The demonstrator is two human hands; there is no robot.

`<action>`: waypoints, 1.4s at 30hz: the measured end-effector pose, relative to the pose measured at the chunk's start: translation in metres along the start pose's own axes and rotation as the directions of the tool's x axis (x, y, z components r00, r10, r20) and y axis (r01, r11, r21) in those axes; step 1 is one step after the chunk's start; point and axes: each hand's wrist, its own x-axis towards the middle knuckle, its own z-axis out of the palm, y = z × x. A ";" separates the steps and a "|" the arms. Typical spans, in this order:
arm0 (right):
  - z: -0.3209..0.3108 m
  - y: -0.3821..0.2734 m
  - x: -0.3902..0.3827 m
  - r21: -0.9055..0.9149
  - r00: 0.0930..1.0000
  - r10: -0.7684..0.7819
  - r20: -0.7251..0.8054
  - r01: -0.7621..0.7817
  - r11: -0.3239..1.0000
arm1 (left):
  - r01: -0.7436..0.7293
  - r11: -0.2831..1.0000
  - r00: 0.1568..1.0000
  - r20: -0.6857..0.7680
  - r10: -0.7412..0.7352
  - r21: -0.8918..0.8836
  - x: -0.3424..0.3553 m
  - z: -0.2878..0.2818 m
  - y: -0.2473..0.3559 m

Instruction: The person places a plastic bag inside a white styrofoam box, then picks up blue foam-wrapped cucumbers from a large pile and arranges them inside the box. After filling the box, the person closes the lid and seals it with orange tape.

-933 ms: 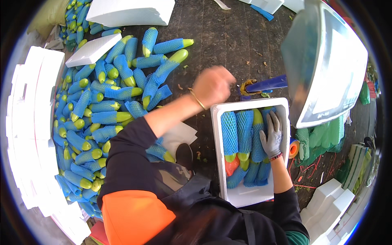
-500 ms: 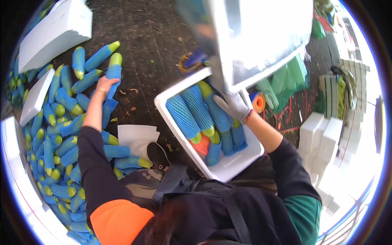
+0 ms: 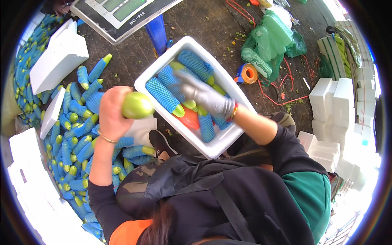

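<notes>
Left-edge stack: white foam boxes (image 3: 36,196), piled along the rim of the view
Loose stock: a large heap of pale-green vegetables (image 3: 75,149) in blue foam netting, lying at many angles, green ends showing
Foam parts: a white block (image 3: 59,61) and a smaller slab (image 3: 54,110), both against the heap
Left hand: bare hand (image 3: 114,110), wristband on, raised between heap and packing box, slightly blurred; fingers closed around one vegetable
Held vegetable: green vegetable (image 3: 138,106), in the left hand, end turned toward the camera, outside the box; its netting cannot be made out
Scale: grey-framed unit with a display panel (image 3: 126,14), above a blue post (image 3: 157,34)
Packing box: white open foam box (image 3: 210,151), set at a slant on the dark floor
Box contents: netted vegetables (image 3: 159,94) side by side, with an orange-red item (image 3: 189,118) among them
Right hand: grey-gloved hand (image 3: 204,96), over the contents, fingers extended and blurred, gripping nothing visible; contact cannot be told
Tape: orange roll (image 3: 254,74), near the box's right side
Netting: green mesh bundle (image 3: 269,41), beyond the tape
Right-side stack: white foam containers (image 3: 342,100)
</notes>
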 end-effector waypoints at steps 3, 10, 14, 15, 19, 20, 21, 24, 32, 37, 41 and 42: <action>0.087 -0.011 -0.067 0.325 0.978 0.083 0.190 -0.143 0.935 | -0.524 0.751 0.850 0.306 0.429 0.401 0.013 -0.022 0.101; 0.131 -0.027 -0.178 0.644 0.984 -0.177 -0.009 0.141 0.752 | 0.054 0.821 0.949 -0.226 -0.219 -0.568 -0.042 -0.079 0.211; 0.142 -0.047 -0.217 0.651 0.944 -0.174 0.279 -0.053 0.757 | 0.048 0.387 0.981 -0.028 -0.190 -0.921 -0.066 -0.020 0.236; 0.145 -0.051 -0.224 0.625 0.943 -0.187 0.276 -0.028 0.780 | -0.014 0.416 0.974 -0.106 -0.200 -0.909 -0.068 -0.006 0.240; 0.148 -0.060 -0.251 0.759 0.897 -0.186 0.402 -0.212 0.616 | -0.152 0.336 0.753 -0.329 -0.570 -0.930 -0.085 0.021 0.261; 0.148 -0.060 -0.258 0.716 0.909 -0.147 0.390 -0.199 0.669 | -0.108 0.629 0.750 -0.479 -0.456 -0.770 -0.093 0.020 0.268; 0.148 -0.060 -0.264 0.707 0.909 -0.155 0.388 -0.186 0.682 | 0.001 0.851 0.798 -0.512 -0.317 -0.525 -0.106 0.016 0.277; 0.151 -0.058 -0.278 0.702 0.942 -0.138 0.307 -0.126 0.701 | -0.142 0.945 0.897 -0.442 -0.003 -0.293 -0.134 -0.004 0.308; 0.183 -0.041 -0.274 0.065 0.982 -0.124 -0.144 0.135 0.989 | 0.002 0.966 0.812 -0.564 0.150 0.259 -0.098 -0.071 0.331; 0.176 -0.043 -0.273 0.222 0.968 -0.126 -0.219 0.175 0.959 | -0.387 0.909 0.845 -0.334 0.417 0.155 -0.125 -0.044 0.328; 0.161 -0.042 -0.267 0.696 0.973 -0.094 0.213 -0.083 0.713 | 0.116 0.958 0.825 -0.511 -0.241 -0.264 -0.147 -0.021 0.304; 0.159 -0.040 -0.264 0.729 0.961 -0.074 0.268 -0.152 0.667 | 0.260 0.888 0.781 -0.457 -0.425 -0.380 -0.147 -0.018 0.297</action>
